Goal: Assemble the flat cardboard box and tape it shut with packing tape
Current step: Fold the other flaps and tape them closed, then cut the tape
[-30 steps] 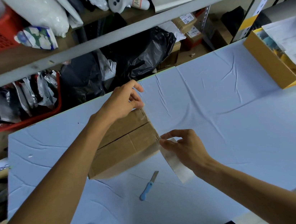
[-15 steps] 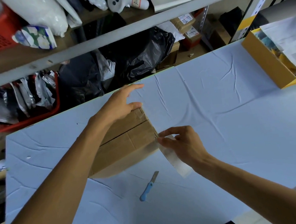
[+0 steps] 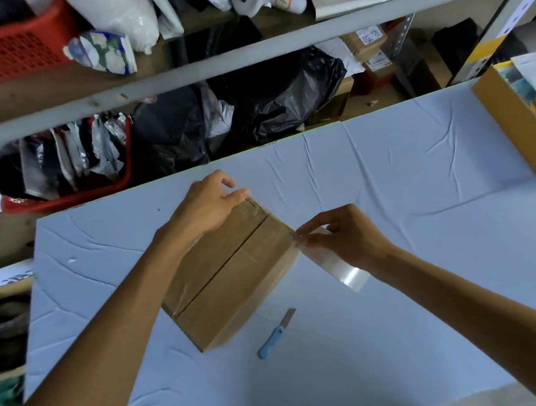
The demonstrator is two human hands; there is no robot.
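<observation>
Your right hand (image 3: 339,237) pinches tape strip (image 3: 336,267), now shifted onto box (image 3: 232,275) corner; left hand (image 3: 207,207), fingers loosely spread, presses far edge. Edge sealing begins.

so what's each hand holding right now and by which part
The right hand pinches a clear tape strip at its upper end, by the brown cardboard box. The left hand presses the box's far corner.

My left hand (image 3: 207,207) has drawn its fingers back onto the far top edge of the cardboard box (image 3: 231,269). My right hand (image 3: 339,237) has brought the tape strip (image 3: 336,267) against the box's right corner.
</observation>
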